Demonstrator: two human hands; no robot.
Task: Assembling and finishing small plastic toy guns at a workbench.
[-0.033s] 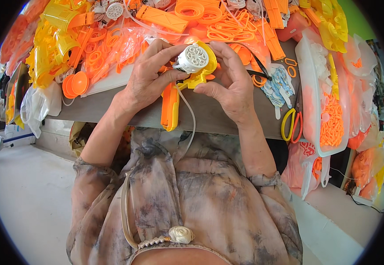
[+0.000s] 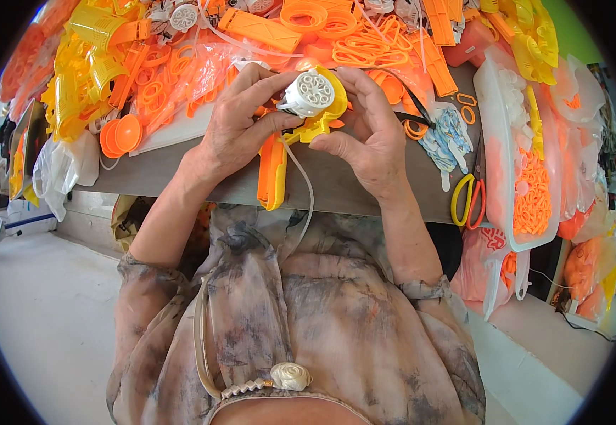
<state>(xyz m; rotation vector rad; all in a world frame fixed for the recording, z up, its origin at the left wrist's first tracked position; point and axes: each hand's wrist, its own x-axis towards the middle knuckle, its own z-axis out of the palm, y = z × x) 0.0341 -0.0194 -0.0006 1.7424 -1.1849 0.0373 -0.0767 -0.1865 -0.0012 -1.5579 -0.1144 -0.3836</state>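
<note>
The left hand [image 2: 233, 124] grips a yellow-and-orange plastic shell with a long handle [image 2: 272, 173], its fingers closed on the upper left side, the index finger and thumb beside a round white plastic piece with petal-like holes [image 2: 310, 93]. This white piece sits at the shell's upper end, its holed face turned up, with the shell's yellow rim curving around its right side. The right hand [image 2: 368, 134] arches about that same end: its fingers are bent at the yellow rim, its thumb stretches to the shell's lower edge, and whether they press on it cannot be told. The shell is between the two hands, above the dark grey worktop [image 2: 432, 195], its handle pointing toward the person. A thin white flexible cord [image 2: 309, 177] hangs from it toward the lap.

Just beyond the left hand lie shallow round orange plastic cups [image 2: 129, 131]. To the right of the right hand are a pile of blue-and-white patterned flat pieces [image 2: 446, 138] and scissors with one yellow and one red handle [image 2: 470, 197]. Beside them stands a long translucent plastic bin [image 2: 496, 142] holding small orange plastic links [image 2: 533, 198].
</note>
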